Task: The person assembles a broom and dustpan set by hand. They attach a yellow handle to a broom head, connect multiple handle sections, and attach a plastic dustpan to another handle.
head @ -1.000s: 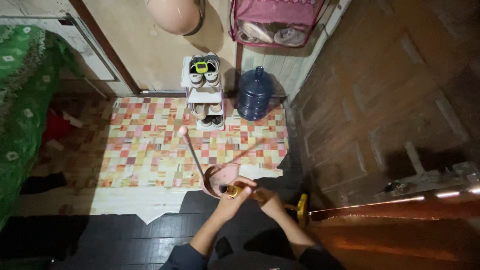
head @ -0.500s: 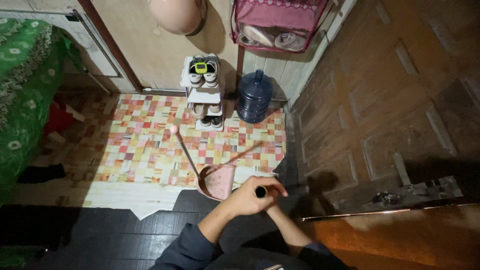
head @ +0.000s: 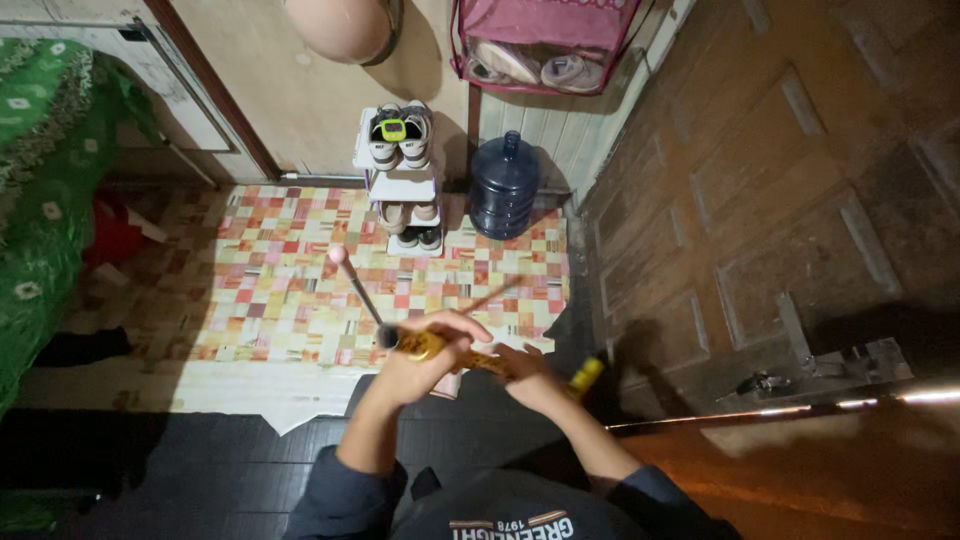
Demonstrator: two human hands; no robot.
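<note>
Both hands grip a yellow-patterned stick (head: 470, 358) that lies almost level across the view, its dark end cap at the left and a yellow part at the right. My left hand (head: 425, 350) is wrapped around the stick near the capped end. My right hand (head: 527, 368) holds it further right. Behind the hands stands a pink dustpan (head: 447, 383), almost wholly hidden. Its long thin handle (head: 355, 285) with a pink knob rises up and to the left over the mat.
A checkered mat (head: 290, 280) covers the floor ahead. A small white shoe rack (head: 400, 185) and a blue water jug (head: 503, 185) stand at the wall. A wooden door (head: 780, 200) is on the right, green bedding (head: 40, 200) on the left, a thin metal rod (head: 780, 410) low right.
The stick, which pointed end-on at the camera, has tipped to lie sideways. Both hands rose slightly and now cover the dustpan's pan.
</note>
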